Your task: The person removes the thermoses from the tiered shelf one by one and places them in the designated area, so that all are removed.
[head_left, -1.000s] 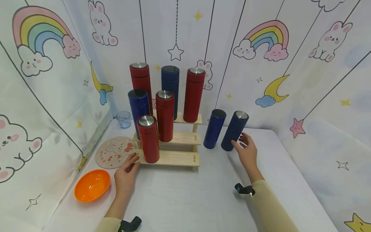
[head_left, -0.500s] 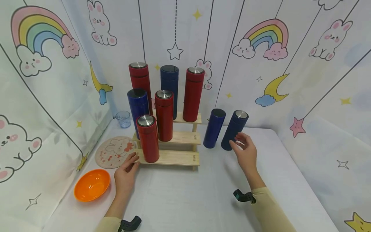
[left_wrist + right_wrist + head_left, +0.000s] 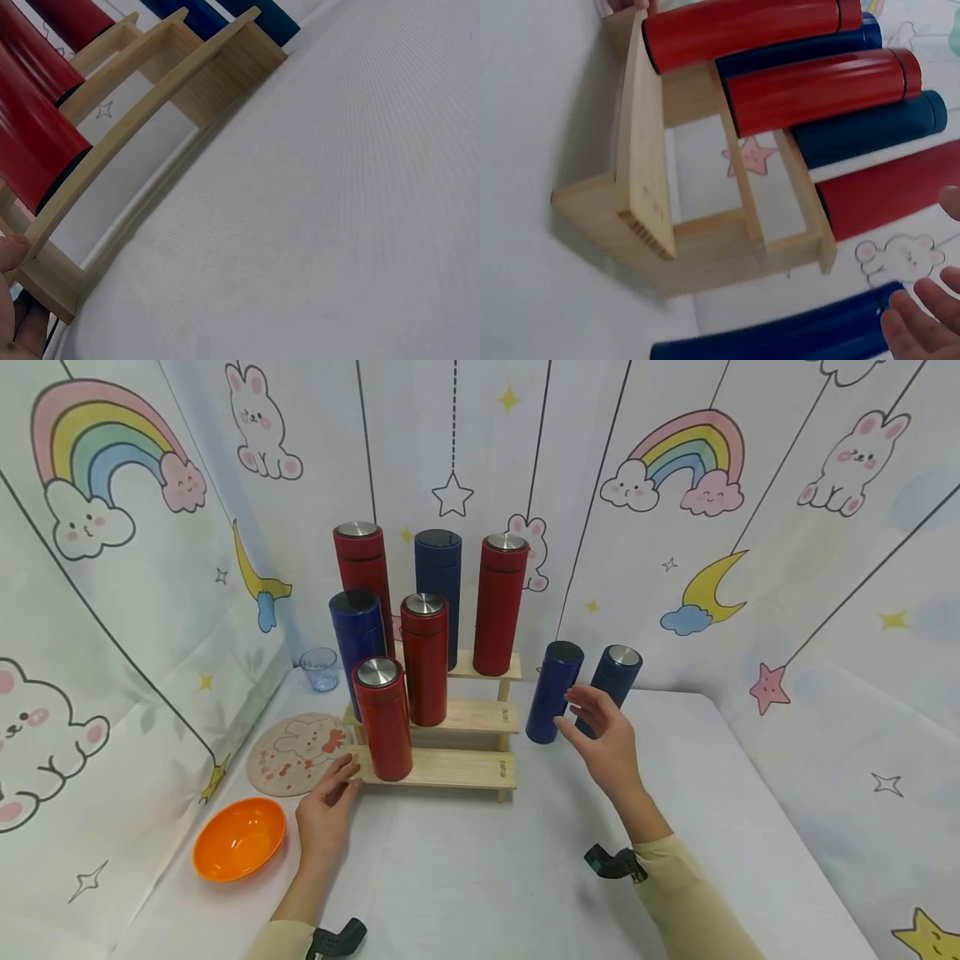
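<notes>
A three-step wooden rack (image 3: pixel 461 768) carries several red and blue vacuum flasks. My left hand (image 3: pixel 326 810) grips the left end of its lowest step, thumb on top in the left wrist view, beside a red flask (image 3: pixel 384 722) with a steel lid. Right of the rack, a blue flask (image 3: pixel 553 693) and a darker blue flask (image 3: pixel 618 670) with a steel top stand on the table. My right hand (image 3: pixel 607 747) is in front of them, holding nothing, fingers relaxed and parted from the thumb. It hides the darker flask's lower part. In the right wrist view its fingertips (image 3: pixel 904 311) overlap the blue flask.
An orange bowl (image 3: pixel 240 841) sits at the left of the white-covered table (image 3: pixel 465 877). Behind it lie a round rabbit-print mat (image 3: pixel 281 760) and a small clear glass (image 3: pixel 320 670). A printed cloth (image 3: pixel 675 410) hangs around the back and sides.
My right hand has moved left, away from the darker blue flask's side towards the blue one. The left hand stays on the rack, and the flasks have not moved.
</notes>
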A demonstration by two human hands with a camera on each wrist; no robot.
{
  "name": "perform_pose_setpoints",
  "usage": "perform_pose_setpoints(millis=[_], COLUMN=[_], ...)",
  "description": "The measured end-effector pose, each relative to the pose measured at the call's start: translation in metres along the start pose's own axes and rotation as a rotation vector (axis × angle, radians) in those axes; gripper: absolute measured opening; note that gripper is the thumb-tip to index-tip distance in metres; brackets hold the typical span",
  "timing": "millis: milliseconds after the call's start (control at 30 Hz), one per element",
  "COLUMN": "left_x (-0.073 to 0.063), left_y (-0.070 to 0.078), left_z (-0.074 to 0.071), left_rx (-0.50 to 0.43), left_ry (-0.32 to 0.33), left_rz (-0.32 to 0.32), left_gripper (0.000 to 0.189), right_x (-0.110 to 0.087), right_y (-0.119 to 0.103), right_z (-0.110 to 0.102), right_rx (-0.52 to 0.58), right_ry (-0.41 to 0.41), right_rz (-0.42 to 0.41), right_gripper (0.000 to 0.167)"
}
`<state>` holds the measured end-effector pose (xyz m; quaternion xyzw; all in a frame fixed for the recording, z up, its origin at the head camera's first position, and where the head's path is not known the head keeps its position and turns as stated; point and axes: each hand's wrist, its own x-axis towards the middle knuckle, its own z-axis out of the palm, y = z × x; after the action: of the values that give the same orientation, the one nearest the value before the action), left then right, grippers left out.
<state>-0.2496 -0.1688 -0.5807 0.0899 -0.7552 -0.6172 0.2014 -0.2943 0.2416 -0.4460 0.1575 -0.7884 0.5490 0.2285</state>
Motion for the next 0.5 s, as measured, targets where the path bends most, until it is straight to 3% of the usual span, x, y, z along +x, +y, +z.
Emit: perform_pose_setpoints(millis=[233, 500], left_x=[0.003, 0.0], left_y=[0.0, -0.001], left_z=[0.0, 0.0], left_rx=[0.011, 0.007], left_ry=[-0.012, -0.014], left_rz=[0.015, -0.012], left_gripper=[0.03, 0.03], right_x=[0.009, 0.01], right_y=[-0.02, -0.037], right_z=[0.023, 0.055], right_rx=[0.103, 0.096], right_ry=[-0.068, -0.156], right_rz=[-0.067, -0.072], right_gripper=[0.054, 0.058])
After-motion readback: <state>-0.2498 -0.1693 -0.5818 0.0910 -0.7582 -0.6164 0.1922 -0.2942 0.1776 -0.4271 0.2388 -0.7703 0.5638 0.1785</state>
